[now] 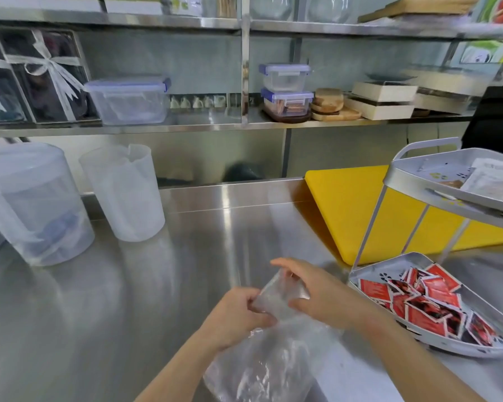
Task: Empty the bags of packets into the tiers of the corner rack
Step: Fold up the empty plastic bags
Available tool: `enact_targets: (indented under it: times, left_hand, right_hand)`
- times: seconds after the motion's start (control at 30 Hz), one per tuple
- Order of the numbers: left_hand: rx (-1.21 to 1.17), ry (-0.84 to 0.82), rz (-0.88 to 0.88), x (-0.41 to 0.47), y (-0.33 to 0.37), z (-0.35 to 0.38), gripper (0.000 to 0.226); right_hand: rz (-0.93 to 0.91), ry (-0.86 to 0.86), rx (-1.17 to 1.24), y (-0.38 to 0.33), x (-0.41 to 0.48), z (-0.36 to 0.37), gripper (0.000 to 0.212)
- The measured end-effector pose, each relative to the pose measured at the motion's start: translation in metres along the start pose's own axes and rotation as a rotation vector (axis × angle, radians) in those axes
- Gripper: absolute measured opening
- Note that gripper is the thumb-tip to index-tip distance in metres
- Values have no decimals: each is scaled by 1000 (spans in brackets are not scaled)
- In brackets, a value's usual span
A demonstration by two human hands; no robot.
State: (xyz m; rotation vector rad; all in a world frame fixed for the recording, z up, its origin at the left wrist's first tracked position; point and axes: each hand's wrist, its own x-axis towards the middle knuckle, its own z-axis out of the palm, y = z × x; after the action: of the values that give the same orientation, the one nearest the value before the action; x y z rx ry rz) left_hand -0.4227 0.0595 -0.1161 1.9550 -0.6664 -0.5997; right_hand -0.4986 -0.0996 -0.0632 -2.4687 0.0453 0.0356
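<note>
A clear plastic bag [270,352] hangs over the steel counter in front of me, and it looks empty. My left hand [235,317] pinches its upper edge from the left. My right hand [317,291] grips the same edge from the right, fingers curled over it. The white corner rack [389,175] stands at the right. Its lower tier [369,271] holds several red packets [424,300]. Its upper tier holds pale packets [491,178], partly cut off by the frame edge.
A yellow cutting board [346,204] lies under and behind the rack. Two translucent jugs [122,192] stand at the back left of the counter [128,285]. Shelves above hold lidded plastic boxes [128,100], wooden boards and gift boxes.
</note>
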Motion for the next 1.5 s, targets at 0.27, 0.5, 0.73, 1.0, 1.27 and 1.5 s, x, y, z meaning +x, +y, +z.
enact_targets:
  times: [0.27,0.5,0.73,1.0,1.27,1.5]
  left_hand:
    - [-240,232,11,-5,12,13,12]
    - [-714,-58,-60,-20,8,5,48]
    - [-862,-142,-57,-27,2,10,42]
    - [-566,-214,-123,-43,8,9,45]
    - [-532,-147,-34,-46,7,5,35]
    - [-718,-145,-147,-44,-1,17,20]
  right_hand:
    - [265,341,310,29,-13,29,112]
    - [223,-13,1181,48,-42,22,83]
    - [398,-49,1344,57,-52,39,93]
    - [160,73,1189,46,-55,31,16]
    - [290,43,1209,55,-66,35,10]
    - [137,6,1150,50,-80,31,22]
